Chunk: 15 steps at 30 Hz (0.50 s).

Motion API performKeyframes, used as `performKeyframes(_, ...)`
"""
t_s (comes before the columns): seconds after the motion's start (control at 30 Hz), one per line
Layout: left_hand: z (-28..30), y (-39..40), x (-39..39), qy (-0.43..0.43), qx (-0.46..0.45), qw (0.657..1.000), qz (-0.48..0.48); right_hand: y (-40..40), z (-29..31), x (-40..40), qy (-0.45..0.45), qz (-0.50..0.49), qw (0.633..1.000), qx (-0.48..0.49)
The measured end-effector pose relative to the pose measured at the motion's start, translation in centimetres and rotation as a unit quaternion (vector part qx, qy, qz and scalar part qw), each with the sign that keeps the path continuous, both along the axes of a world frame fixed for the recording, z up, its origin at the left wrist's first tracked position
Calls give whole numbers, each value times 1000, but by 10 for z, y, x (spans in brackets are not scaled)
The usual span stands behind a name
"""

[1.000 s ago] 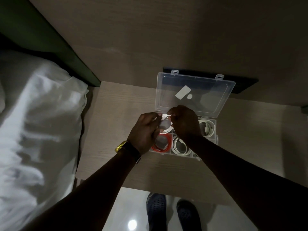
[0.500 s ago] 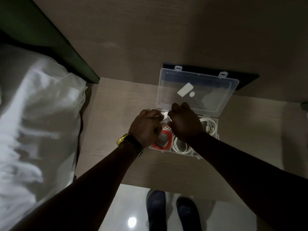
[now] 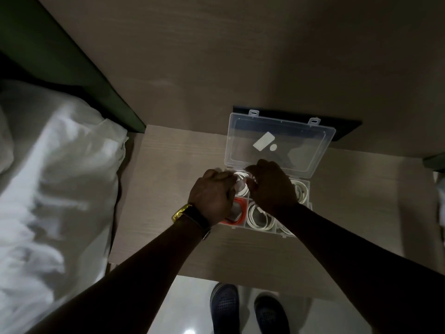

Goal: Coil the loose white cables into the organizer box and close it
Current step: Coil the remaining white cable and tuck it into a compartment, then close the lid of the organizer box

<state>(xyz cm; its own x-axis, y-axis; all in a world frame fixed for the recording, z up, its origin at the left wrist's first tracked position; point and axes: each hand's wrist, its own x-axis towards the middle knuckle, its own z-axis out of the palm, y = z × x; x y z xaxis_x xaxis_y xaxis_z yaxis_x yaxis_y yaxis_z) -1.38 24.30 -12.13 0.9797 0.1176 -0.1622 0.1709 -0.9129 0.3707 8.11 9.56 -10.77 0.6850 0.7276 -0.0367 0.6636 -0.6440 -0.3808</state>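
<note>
A clear plastic organizer box (image 3: pixel 233 226) sits on a light wooden bedside table (image 3: pixel 168 179), its lid (image 3: pixel 279 143) standing open at the back. My left hand (image 3: pixel 212 196) and my right hand (image 3: pixel 272 186) meet over the rear left compartment, both pinching a coiled white cable (image 3: pixel 242 182) there. An orange cable coil (image 3: pixel 237 212) fills the front left compartment. White coils lie in the front middle (image 3: pixel 261 216) and rear right (image 3: pixel 299 191) compartments. My hands hide part of the box.
A bed with white sheets (image 3: pixel 53 189) lies along the left. A wood-panel wall (image 3: pixel 240 56) rises behind the table, with a dark slot (image 3: pixel 346 130) behind the lid. My two dark shoes (image 3: pixel 248 309) stand on the glossy floor below the table's front edge.
Both hands stayed at the rear left compartment, working the white cable. The coil now sits lower between my fingers, and the view shifted slightly.
</note>
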Motion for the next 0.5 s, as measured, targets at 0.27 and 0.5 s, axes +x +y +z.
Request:
performKeyframes(0.27, 34, 10, 45, -75, -324, 885, 327, -45, 38, 42, 199, -463, 776, 379)
performKeyframes(0.5, 56, 6, 29, -119, -539, 774, 310, -90, 61, 26, 282, -327, 799, 417)
